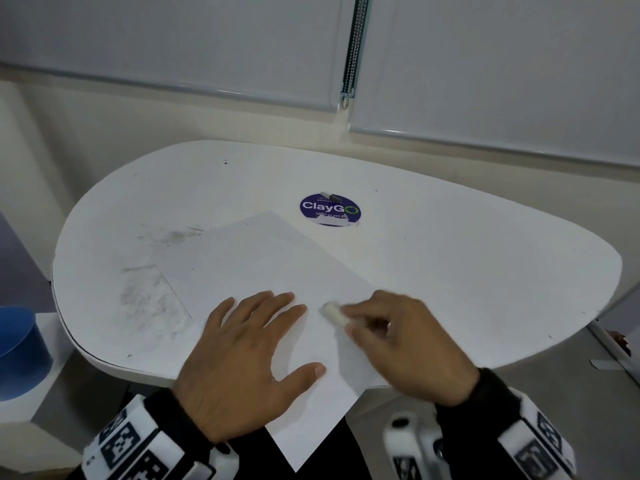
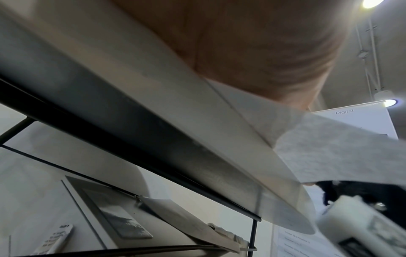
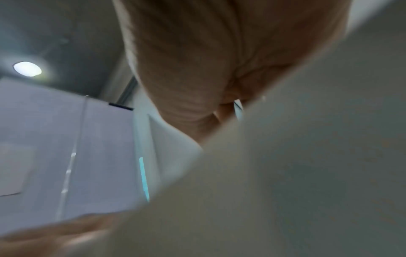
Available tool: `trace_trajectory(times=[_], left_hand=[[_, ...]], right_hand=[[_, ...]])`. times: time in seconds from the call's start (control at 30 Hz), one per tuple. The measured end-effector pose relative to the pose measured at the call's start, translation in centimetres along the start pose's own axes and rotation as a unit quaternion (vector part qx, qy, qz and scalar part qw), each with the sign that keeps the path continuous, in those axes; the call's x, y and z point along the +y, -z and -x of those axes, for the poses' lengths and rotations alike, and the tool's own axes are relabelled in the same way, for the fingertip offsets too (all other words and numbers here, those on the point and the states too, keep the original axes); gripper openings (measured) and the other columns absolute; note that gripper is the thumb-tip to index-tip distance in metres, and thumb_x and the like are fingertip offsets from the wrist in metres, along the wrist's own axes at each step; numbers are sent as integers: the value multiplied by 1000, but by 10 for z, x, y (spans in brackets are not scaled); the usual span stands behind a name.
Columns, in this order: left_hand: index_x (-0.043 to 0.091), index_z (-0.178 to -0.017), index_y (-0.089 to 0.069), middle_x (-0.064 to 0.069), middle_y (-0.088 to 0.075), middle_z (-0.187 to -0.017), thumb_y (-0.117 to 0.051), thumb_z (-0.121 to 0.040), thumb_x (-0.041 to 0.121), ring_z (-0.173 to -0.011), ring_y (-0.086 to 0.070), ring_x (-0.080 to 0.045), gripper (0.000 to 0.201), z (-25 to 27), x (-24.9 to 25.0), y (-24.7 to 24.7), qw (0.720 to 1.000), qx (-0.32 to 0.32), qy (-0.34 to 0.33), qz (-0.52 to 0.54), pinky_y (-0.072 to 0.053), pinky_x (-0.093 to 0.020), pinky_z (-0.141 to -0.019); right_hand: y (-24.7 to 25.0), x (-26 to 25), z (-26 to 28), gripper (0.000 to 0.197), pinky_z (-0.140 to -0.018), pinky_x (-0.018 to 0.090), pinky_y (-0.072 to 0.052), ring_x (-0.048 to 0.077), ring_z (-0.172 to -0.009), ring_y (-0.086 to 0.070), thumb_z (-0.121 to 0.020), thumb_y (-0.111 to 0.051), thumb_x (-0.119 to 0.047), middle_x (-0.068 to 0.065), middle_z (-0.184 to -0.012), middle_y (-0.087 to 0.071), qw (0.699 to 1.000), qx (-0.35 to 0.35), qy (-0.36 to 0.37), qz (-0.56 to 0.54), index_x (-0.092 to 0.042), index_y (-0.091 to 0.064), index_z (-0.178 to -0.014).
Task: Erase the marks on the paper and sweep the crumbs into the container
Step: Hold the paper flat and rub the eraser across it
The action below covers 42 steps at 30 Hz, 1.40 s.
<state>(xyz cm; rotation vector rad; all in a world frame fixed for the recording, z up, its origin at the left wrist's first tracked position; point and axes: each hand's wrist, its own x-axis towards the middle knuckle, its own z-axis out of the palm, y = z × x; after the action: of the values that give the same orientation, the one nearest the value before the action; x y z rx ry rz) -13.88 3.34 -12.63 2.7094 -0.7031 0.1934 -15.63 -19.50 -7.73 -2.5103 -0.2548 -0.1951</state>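
- Fingers (image 1: 277, 303) of left hand (image 1: 242, 362): straight, spread, pressing paper (image 1: 263, 268) flat on tabletop (image 1: 450, 258).
- Right hand (image 1: 405, 344): fingers pinch eraser (image 1: 333, 311) against paper, at 3 o'clock of left hand.
- Blue container (image 1: 20, 351): at 9 o'clock, off tabletop.

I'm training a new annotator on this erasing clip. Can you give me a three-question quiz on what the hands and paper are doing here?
1. True or false: the left hand lies flat on the paper.
2. What does the right hand grip? A) pencil B) eraser C) brush
3. Fill in: the near corner of the paper hangs over the edge of the ____.

Key: 1 true. 2 B, the white eraser, its tip on the paper. 3 table.
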Motion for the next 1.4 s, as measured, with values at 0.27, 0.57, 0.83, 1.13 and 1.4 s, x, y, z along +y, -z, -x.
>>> trace_trajectory(times=[0.27, 0.57, 0.83, 1.13, 1.4], left_hand=[[36, -143, -48, 20, -38, -153, -26, -82, 88, -145, -28, -5, 83, -1, 2, 1, 1000, -1, 3, -4, -25, -48, -118], [35, -142, -50, 19, -41, -152, -29, -83, 86, -143, -32, -7, 81, 0, 0, -1, 1000, 4, 4, -5, -28, -49, -117], [35, -142, -50, 19, -42, -152, -28, -83, 87, -143, -33, -7, 82, 0, 2, -1, 1000, 5, 7, -9, -28, -49, -117], [35, -139, -53, 19, -42, -151, -27, -83, 87, -143, -33, -7, 80, 0, 3, -3, 1000, 16, 14, 3, -28, -49, -117], [34, -110, -71, 9, -57, -135, -45, -87, 69, -127, -50, -16, 49, 0, 4, 2, 994, 103, 6, 26, -35, -54, -105]], right_hand=[[1, -3, -7, 20, -72, 18, -42, 4, -76, -58, -90, -62, -32, -10, -79, -61, 1000, 18, -10, -5, -30, -75, -106], [0, 0, -4, 20, -75, 16, -44, 3, -79, -58, -89, -63, -27, -13, -82, -60, 1000, 6, -24, -1, -29, -74, -105], [2, 9, -4, 22, -70, 7, -37, 1, -77, -57, -89, -64, -28, -14, -79, -60, 998, 45, -41, 9, -31, -74, -108], [7, 11, -10, 21, -69, 5, -38, -3, -77, -55, -90, -62, -31, -16, -80, -59, 997, 40, -70, 4, -34, -73, -108], [36, 34, -9, 18, -63, 20, -43, 5, -60, -57, -86, -68, -28, -4, -65, -64, 983, 141, -105, -45, -28, -75, -103]])
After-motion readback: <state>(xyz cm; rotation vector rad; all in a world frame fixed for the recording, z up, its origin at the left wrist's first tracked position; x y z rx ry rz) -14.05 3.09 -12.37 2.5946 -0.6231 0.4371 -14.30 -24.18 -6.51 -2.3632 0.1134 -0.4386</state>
